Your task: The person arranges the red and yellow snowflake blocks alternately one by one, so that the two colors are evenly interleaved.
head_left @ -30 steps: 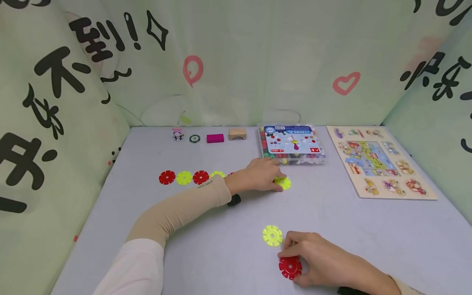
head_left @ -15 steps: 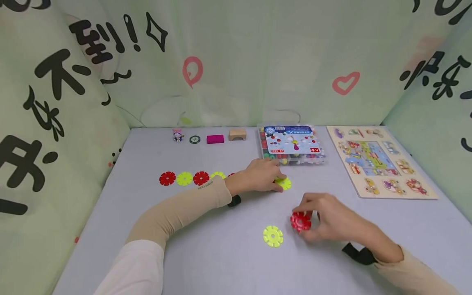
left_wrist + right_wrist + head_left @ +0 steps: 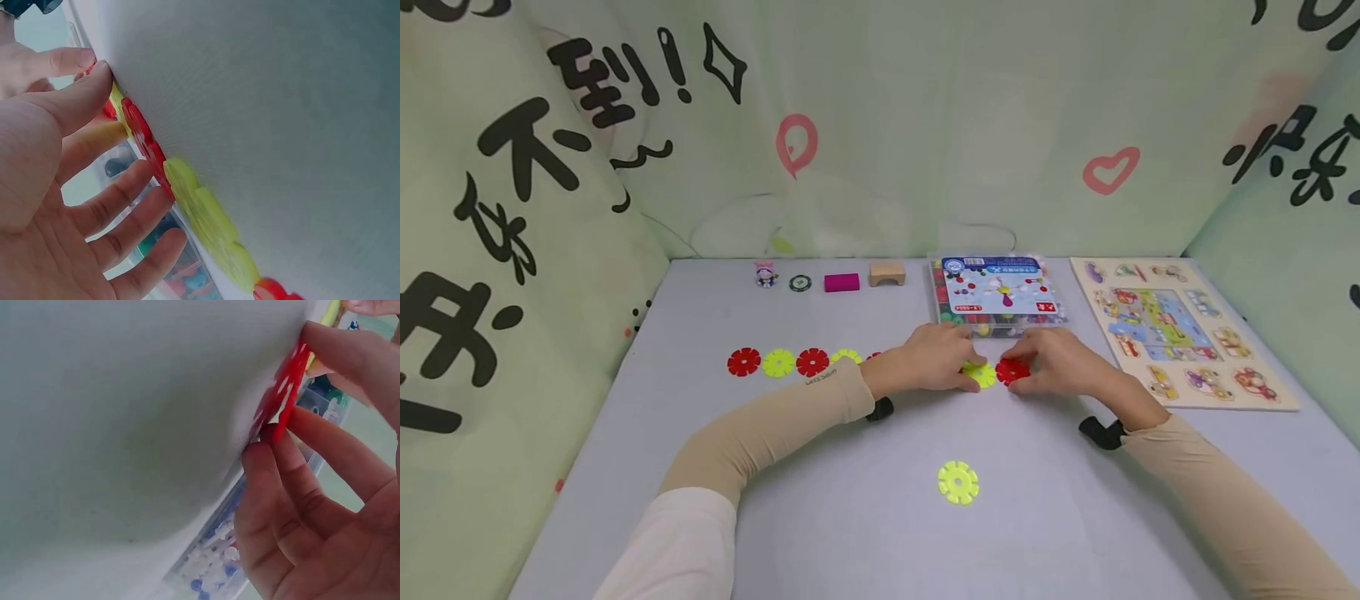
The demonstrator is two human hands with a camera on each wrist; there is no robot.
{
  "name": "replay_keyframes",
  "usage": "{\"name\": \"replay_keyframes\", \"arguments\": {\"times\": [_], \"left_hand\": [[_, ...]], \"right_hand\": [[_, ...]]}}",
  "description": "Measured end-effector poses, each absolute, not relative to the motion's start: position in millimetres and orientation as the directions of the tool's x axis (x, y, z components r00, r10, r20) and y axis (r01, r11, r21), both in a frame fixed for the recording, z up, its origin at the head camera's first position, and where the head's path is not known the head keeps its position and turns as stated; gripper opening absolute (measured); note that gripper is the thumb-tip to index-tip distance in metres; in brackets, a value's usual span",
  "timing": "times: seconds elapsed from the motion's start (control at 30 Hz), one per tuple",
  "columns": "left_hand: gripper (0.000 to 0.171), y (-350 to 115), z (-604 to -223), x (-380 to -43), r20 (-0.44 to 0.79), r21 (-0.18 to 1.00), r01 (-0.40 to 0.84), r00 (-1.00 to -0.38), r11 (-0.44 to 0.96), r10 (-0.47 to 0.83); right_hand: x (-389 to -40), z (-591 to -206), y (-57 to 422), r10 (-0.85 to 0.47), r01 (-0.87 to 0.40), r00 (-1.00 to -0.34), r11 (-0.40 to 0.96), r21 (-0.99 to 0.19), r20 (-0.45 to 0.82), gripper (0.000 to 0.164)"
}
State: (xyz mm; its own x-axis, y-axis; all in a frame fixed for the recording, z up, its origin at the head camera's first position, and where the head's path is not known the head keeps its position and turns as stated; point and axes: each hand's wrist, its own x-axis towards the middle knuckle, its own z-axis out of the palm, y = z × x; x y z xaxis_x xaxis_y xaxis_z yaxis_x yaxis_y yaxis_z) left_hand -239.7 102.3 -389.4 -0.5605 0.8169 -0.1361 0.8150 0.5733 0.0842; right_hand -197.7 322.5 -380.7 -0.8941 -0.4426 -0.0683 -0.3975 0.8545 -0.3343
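Note:
Red and yellow notched plastic snowflake discs lie in a row on the table, from a red disc (image 3: pixel 743 362) through a yellow disc (image 3: pixel 778 363) toward my left hand (image 3: pixel 934 357), whose forearm covers part of the row. That hand holds the row's right-hand yellow disc (image 3: pixel 983 376) between thumb and fingertips. My right hand (image 3: pixel 1063 361) pinches a red disc (image 3: pixel 1011 372) right beside it; in the right wrist view this red disc (image 3: pixel 287 394) is tilted close over the table. A single yellow disc (image 3: pixel 958 482) lies nearer the front.
Behind the hands stands a clear case (image 3: pixel 997 292) of colourful pieces. A wooden picture puzzle board (image 3: pixel 1138 387) lies at the right. Along the back are a small figurine (image 3: pixel 765 274), a dark ring-shaped piece (image 3: pixel 800 283), a magenta block (image 3: pixel 842 282) and a wooden arch block (image 3: pixel 887 273).
My right hand has lifted the red disc from the front of the table and carried it back to the end of the row. The left hand has stayed on its yellow disc.

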Motion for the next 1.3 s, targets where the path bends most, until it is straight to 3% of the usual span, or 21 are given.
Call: {"name": "replay_keyframes", "arguments": {"times": [0.5, 0.7, 0.8, 0.9, 1.07, 1.3], "left_hand": [[0.051, 102, -387, -238, -0.130, 0.083, 0.818, -0.557, 0.569, 0.820], [0.052, 103, -388, -239, -0.122, 0.094, 0.824, -0.548, 0.559, 0.828], [0.053, 104, -388, -241, -0.114, 0.101, 0.828, -0.541, 0.551, 0.833], [0.053, 108, -388, -242, -0.100, 0.107, 0.831, -0.538, 0.546, 0.837], [0.056, 120, -385, -239, -0.073, 0.131, 0.841, -0.520, 0.525, 0.851], [0.060, 138, -387, -235, -0.120, 0.126, 0.870, -0.464, 0.477, 0.878]], "right_hand": [[-189, -383, 323, -0.408, -0.362, -0.909, 0.871, -0.332, -0.081, 0.050], [-165, -381, 316, -0.366, -0.327, -0.930, 0.877, -0.352, -0.048, 0.053], [-138, -377, 296, -0.436, -0.387, -0.899, 0.833, -0.396, -0.041, 0.050], [-108, -377, 270, -0.563, -0.490, -0.824, 0.765, -0.419, -0.064, 0.051], [-78, -381, 239, -0.697, -0.643, -0.712, 0.696, -0.321, -0.083, 0.053], [-73, -382, 229, -0.664, -0.610, -0.741, 0.729, -0.311, -0.103, 0.039]]}}
